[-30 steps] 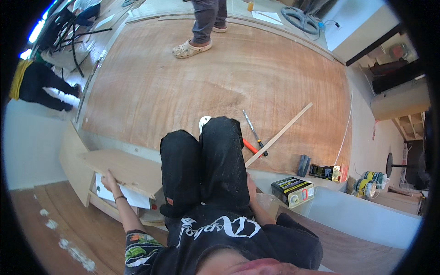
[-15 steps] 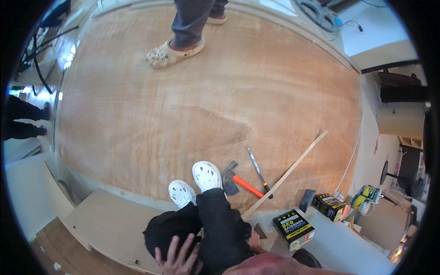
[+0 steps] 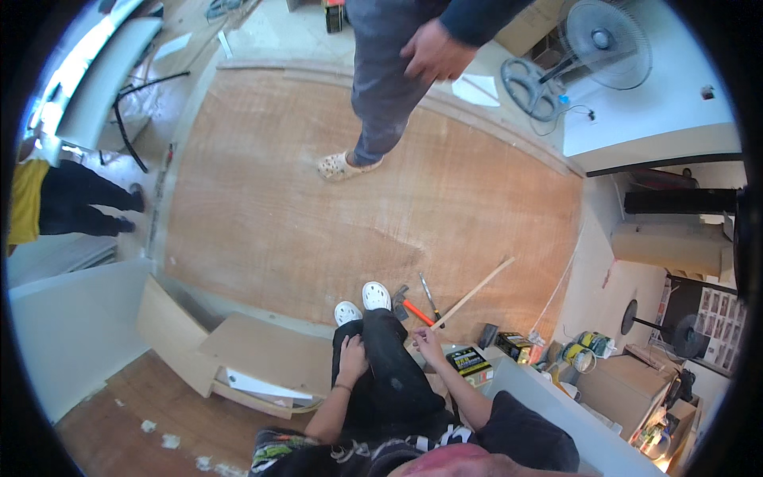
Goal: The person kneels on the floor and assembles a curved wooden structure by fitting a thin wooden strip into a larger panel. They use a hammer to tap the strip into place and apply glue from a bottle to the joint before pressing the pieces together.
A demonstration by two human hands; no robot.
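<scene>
My left hand (image 3: 352,356) lies on my left knee, its fingers spread over the dark trousers. By my right knee, my right hand (image 3: 429,347) has its fingers drawn together at the near end of a thin wooden strip (image 3: 474,294). Whether it grips the strip or something small cannot be made out. Just ahead on the wooden board floor lie a claw hammer with an orange handle (image 3: 418,312) and a long narrow tool with a black-and-yellow handle (image 3: 430,294). Right of that hand stands a black-and-yellow rectangular can (image 3: 470,362).
Another person (image 3: 389,87) stands ahead on the board floor (image 3: 262,199); a second one (image 3: 79,199) is at the far left. A second can (image 3: 515,347) and a dark block (image 3: 488,335) stand at the right. A low wooden panel (image 3: 262,350) is left of my legs; a fan (image 3: 604,40) stands far right.
My view has pulled back and tilted up. My right hand has come forward from beside my leg to the strip's near end. The person ahead now shows a lowered hand.
</scene>
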